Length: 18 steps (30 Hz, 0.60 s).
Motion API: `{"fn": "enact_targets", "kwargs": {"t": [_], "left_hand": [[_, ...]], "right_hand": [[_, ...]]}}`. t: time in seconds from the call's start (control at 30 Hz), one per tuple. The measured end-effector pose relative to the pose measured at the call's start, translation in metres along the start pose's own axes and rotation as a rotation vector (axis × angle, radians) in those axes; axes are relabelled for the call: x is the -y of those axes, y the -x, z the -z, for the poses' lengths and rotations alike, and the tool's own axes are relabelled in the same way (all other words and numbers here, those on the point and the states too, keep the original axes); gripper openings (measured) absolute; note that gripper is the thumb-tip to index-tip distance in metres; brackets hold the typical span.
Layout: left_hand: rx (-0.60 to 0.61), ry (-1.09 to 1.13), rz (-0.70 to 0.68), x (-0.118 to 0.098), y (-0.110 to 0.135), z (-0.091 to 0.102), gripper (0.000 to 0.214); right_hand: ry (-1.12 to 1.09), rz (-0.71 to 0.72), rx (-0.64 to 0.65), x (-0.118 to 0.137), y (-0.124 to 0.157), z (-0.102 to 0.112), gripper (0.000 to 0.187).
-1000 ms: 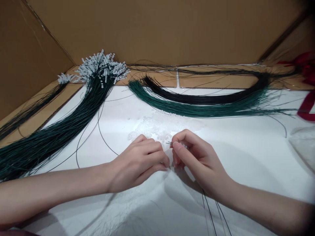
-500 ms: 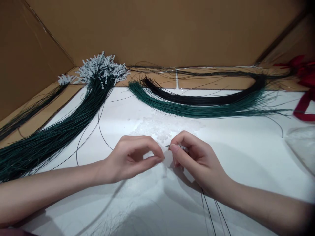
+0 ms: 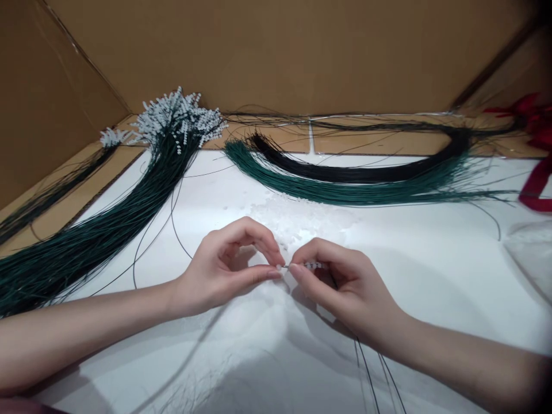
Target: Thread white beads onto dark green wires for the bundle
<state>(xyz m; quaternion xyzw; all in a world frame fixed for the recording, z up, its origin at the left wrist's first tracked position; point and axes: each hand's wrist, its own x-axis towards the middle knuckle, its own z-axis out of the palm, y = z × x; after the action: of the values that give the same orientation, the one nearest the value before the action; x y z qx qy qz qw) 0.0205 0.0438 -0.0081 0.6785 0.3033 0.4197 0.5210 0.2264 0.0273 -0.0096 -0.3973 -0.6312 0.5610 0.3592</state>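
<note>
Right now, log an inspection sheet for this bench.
surface: white table, brown cardboard strip along its far and left edges.
job's things: thin wire with small white beads threaded on it; loose bead pile just beyond the hands.
clutter: bead-tipped bundle at left; green bundle and black bundle at the back; red ribbon and clear bag at right.
grips: left hand pinched at the wire's tip; right hand pinched on the wire beside the beads.
cables: nothing seen, only stray wires looping at left.
surroundings: cardboard walls on three sides.
</note>
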Motion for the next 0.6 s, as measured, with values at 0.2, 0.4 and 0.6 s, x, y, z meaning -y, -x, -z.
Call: {"fn": "enact_targets", "kwargs": {"t": [0.2,0.4,0.6], "left_hand": [[0.01,0.015,-0.013,0.0014,0.0001,0.001,0.026],[0.007,0.002,-0.016,0.0015,0.0014,0.0015,0.024],[0.011,0.012,-0.014,0.0029,0.0022,0.0022,0.025]], "right_hand": [[0.052,0.006,0.002,0.0034,-0.0002,0.0,0.016],[0.091,0.011,0.001,0.0028,0.0011,0.0001,0.016],[0.108,0.024,0.009,0.0022,0.0016,-0.0002,0.013]]}}
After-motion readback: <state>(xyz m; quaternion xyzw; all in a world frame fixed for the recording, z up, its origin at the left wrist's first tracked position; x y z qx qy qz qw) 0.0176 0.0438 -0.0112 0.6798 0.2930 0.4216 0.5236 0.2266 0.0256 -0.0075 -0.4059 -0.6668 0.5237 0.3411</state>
